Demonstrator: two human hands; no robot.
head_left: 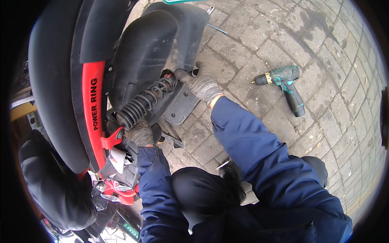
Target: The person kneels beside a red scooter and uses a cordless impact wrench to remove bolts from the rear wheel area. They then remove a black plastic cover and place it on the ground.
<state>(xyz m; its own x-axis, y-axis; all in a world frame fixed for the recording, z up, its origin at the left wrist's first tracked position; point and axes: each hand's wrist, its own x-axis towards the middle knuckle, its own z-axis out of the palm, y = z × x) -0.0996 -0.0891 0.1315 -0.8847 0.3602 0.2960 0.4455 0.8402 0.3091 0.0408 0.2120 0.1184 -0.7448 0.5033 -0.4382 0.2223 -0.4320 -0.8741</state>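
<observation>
A black coil-spring shock absorber (148, 99) lies slanted across a black plastic mudguard (150, 44) beside a red-and-black two-wheeled vehicle (94, 101). My right hand (202, 84), in a grey knitted glove, is closed at the shock absorber's far right end, with the thumb against the end fitting. At the near left end my left hand (141, 133), gloved alike, is up against the bottom of the spring. Its fingers are hidden behind the spring and the parts around it. Close by is a red bracket (112, 138) on the vehicle's frame.
A teal-and-black cordless drill (287, 85) with a bit in its chuck lies on the grey paving (324, 133) to the right. Near the mudguard's far edge lies a thin metal rod (217, 28). A black seat (52, 89) bounds the left side. My knee (202, 192) is below my arms.
</observation>
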